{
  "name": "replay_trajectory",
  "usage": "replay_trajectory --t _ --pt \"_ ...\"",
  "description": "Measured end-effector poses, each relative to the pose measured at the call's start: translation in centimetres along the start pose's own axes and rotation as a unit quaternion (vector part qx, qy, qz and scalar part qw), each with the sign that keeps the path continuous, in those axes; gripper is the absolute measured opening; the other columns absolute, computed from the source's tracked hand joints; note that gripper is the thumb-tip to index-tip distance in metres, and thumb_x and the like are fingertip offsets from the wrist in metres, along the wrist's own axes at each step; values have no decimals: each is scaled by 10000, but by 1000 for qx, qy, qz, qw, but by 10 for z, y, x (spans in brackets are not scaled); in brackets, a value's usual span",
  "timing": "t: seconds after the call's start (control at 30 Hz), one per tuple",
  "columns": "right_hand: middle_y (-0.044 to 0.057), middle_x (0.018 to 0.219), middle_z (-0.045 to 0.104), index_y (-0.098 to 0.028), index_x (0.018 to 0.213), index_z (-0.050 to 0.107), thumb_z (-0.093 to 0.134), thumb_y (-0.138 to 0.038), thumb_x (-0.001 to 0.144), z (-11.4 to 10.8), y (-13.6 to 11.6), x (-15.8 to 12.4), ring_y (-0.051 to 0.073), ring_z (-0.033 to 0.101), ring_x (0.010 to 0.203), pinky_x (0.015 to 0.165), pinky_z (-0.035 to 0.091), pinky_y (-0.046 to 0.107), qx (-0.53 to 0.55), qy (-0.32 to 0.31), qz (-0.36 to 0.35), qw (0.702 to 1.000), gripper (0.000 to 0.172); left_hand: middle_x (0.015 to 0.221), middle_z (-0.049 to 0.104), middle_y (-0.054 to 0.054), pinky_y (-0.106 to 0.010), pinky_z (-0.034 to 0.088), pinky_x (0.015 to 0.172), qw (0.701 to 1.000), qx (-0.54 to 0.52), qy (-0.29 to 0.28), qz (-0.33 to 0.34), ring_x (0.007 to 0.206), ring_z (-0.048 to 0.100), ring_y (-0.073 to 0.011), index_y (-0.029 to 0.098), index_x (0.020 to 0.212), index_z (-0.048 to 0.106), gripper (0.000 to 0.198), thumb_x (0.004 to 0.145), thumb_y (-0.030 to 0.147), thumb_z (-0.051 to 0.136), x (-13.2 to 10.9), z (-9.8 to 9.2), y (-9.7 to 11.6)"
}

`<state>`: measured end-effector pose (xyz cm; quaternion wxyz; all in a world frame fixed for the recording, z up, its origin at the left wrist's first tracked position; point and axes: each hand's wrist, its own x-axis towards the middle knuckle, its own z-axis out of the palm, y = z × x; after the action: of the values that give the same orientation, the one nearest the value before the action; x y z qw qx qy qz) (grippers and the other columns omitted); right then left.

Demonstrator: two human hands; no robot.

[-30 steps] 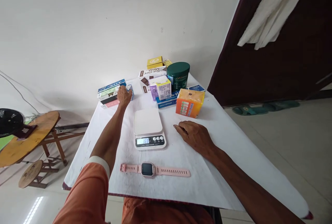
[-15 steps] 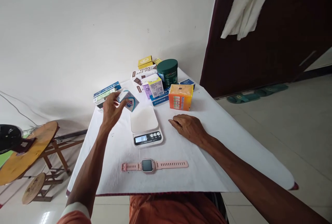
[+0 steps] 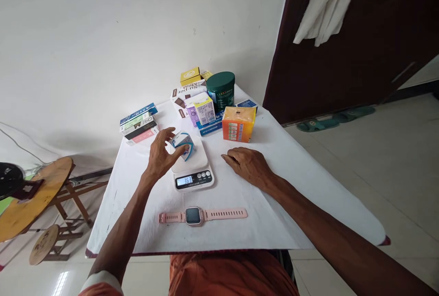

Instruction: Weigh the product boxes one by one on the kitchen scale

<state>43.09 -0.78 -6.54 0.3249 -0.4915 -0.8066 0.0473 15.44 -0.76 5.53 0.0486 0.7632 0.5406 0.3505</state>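
Note:
My left hand [image 3: 162,155] grips a small white and blue box [image 3: 184,145] between thumb and fingers. The box is tilted over the white pan of the kitchen scale [image 3: 202,168]; whether it touches the pan I cannot tell. On the scale's lit display the number looks like 363. My right hand [image 3: 247,166] rests on the white cloth to the right of the scale, its fingers curled in with nothing visible in them. Just beyond it stands an orange and yellow box [image 3: 238,125]. A pink-strapped smartwatch [image 3: 194,216] lies flat in front of the scale.
Several stacked boxes [image 3: 139,123] lie at the left edge of the white-covered table [image 3: 274,227]. A green tub [image 3: 221,90], a purple box [image 3: 192,114] and a yellow box [image 3: 190,76] are grouped at the back, by the wall. Left of the table stands a wooden stool [image 3: 44,243].
My left hand has carried the white and blue box right and nearer, from beside the left stack to over the scale pan. My right hand has stayed put.

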Motion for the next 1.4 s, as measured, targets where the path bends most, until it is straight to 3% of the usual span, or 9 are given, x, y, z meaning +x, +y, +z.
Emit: replay_trajectory --t 0.17,0.33,0.53,0.6,0.7,0.83,1.0,1.2,1.4 --pt "65 705 685 -210 694 614 443 -381 1071 -1 -1 1 187 593 671 643 324 325 0 -1 2 1000 448 1057 737 -63 -380 569 811 998 45 -27 16 931 694 -230 248 1172 669 381 852 412 794 3 -2 2" --pt "60 716 700 -212 696 620 489 -349 1057 -1 -2 1 187 618 693 661 334 315 -8 3 8 1000 407 891 738 -35 -325 541 643 999 12 -45 14 747 662 -187 227 998 719 221 842 375 773 16 -11 8" --pt "60 743 718 -201 741 651 484 -344 1069 -3 -3 1 186 633 708 662 351 309 -17 -15 6 1000 395 1010 770 -49 -287 577 690 995 -61 22 70 854 705 -172 203 1058 721 288 878 425 757 82 -19 55" --pt "57 741 717 -202 750 653 487 -342 1071 -3 -3 0 184 636 713 665 358 303 -18 -17 3 1000 388 1029 762 -52 -285 585 696 992 -65 28 108 848 706 -164 196 1078 708 307 906 450 732 114 -4 68" --pt "51 740 715 -203 759 652 497 -322 1071 -3 -3 0 178 641 728 683 371 293 -22 -13 -3 1000 369 1026 748 -58 -314 598 736 988 -60 28 141 836 707 -168 189 1096 684 300 942 447 695 158 35 74" --pt "46 751 716 -204 771 658 507 -306 1072 -3 -3 -1 173 645 747 688 382 285 -31 -19 -14 999 352 1047 748 -88 -379 589 829 992 -15 2 128 915 716 -224 190 1063 662 223 917 347 721 191 89 69" --pt "53 787 735 -197 803 679 529 -301 1069 -2 -4 -1 178 662 782 698 394 284 -44 -35 -12 998 322 1079 758 -109 -431 561 878 989 73 -60 111 1028 711 -303 223 1079 650 242 864 265 754 190 115 61" --pt "55 798 741 -198 805 681 520 -298 1074 -6 -5 0 177 661 793 709 401 287 -37 -50 -7 998 329 1049 753 -121 -561 489 998 978 150 -72 126 1091 680 -358 223 1108 635 327 834 307 793 185 115 61" --pt "59 806 746 -191 818 689 531 -284 1066 -9 -8 1 180 673 803 713 399 284 -40 -55 2 998 308 1118 716 -123 -553 485 1008 979 140 -77 126 1151 643 -362 233 1064 632 309 818 291 810 180 114 61"
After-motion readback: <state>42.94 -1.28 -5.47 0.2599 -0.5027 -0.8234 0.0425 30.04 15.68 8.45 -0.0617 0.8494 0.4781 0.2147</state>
